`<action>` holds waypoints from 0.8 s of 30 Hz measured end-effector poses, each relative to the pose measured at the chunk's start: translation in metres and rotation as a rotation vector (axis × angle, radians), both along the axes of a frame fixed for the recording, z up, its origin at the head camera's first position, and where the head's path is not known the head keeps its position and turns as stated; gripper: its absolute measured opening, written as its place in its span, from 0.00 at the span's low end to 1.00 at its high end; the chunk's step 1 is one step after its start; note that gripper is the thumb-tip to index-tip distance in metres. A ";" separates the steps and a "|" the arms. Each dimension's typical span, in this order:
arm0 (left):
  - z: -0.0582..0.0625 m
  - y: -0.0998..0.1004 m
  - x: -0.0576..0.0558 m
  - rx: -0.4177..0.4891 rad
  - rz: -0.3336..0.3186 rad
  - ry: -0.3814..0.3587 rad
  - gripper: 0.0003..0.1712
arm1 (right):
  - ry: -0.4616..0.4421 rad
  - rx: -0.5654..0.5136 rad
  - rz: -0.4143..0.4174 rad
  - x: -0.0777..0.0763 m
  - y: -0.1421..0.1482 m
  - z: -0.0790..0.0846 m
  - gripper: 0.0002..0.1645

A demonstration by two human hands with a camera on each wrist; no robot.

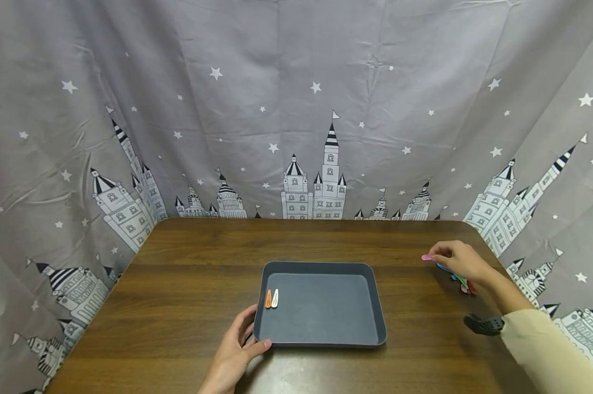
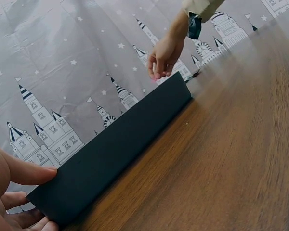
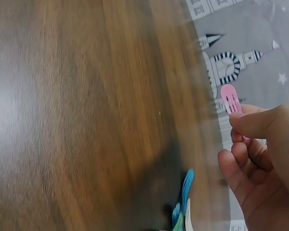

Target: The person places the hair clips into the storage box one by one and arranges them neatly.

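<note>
My right hand [image 1: 461,261] pinches a pink snap hair clip [image 3: 229,96] between thumb and fingertips, raised over the right side of the table. Under that hand lies a small pile of colourful hair clips [image 1: 465,287], partly hidden by the hand and forearm; a blue clip [image 3: 187,185] shows in the right wrist view. My left hand [image 1: 231,350] grips the near left corner of a dark grey tray [image 1: 326,306], thumb against its front wall. Inside the tray, near its left wall, an orange clip [image 1: 268,299] and a white clip [image 1: 275,299] lie side by side.
The tray stands on a brown wooden table [image 1: 188,306], near the middle of its front part. Behind the table hangs a grey curtain [image 1: 237,126] printed with castles and stars. A black strap [image 1: 484,325] sits by the right sleeve's cuff.
</note>
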State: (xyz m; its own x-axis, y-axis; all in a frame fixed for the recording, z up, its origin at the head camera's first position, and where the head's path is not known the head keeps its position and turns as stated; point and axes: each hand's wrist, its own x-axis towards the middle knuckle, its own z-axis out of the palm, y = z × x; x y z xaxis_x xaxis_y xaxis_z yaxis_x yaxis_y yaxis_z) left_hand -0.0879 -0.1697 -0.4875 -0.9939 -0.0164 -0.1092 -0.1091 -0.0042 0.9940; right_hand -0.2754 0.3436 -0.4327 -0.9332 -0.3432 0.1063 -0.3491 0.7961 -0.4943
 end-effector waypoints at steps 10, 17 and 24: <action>0.001 0.000 0.000 -0.009 0.002 -0.013 0.47 | -0.013 -0.036 0.052 -0.005 -0.024 0.004 0.03; 0.001 0.000 -0.001 -0.016 0.005 -0.012 0.48 | 0.029 -0.036 0.110 -0.008 -0.043 0.007 0.05; 0.001 0.001 -0.001 -0.008 0.006 -0.021 0.48 | 0.014 -0.057 0.165 -0.009 -0.062 0.007 0.06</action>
